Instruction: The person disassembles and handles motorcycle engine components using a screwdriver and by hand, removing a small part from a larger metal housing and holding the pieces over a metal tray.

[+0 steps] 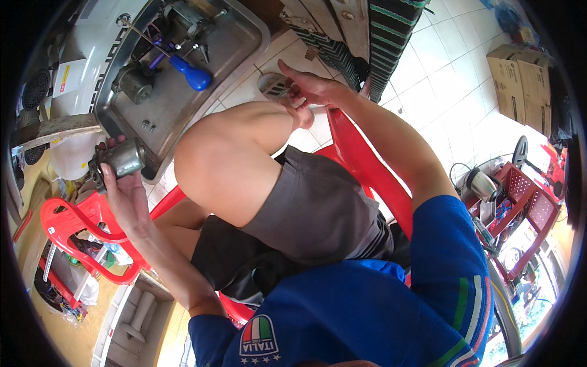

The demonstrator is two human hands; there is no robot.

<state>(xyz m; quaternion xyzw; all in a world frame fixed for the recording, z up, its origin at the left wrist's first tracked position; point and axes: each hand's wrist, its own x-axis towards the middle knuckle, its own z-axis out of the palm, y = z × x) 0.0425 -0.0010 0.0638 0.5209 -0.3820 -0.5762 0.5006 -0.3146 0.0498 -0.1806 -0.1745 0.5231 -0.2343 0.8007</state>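
My left hand (126,183) is closed around a cylindrical metal motor part (125,157), holding it just off the near left corner of a metal tray (177,113). The part has a darker end piece toward the left. Beside my bare foot (302,116), my right hand (315,88) has its thumb stretched out and its other fingers curled in. Whatever those fingers hold is too small to make out. In the tray lie a screwdriver (191,73) with a blue handle, a second cylindrical metal housing (133,84) and a few tiny metal pieces (147,126).
More metal parts (186,21) crowd the tray's far end. A red plastic chair (92,238) stands at the left. Cardboard boxes (520,85) rest on the white tiled floor at the right, near a red perforated rack (520,214) with tools. A green-striped dark item (391,43) stands ahead.
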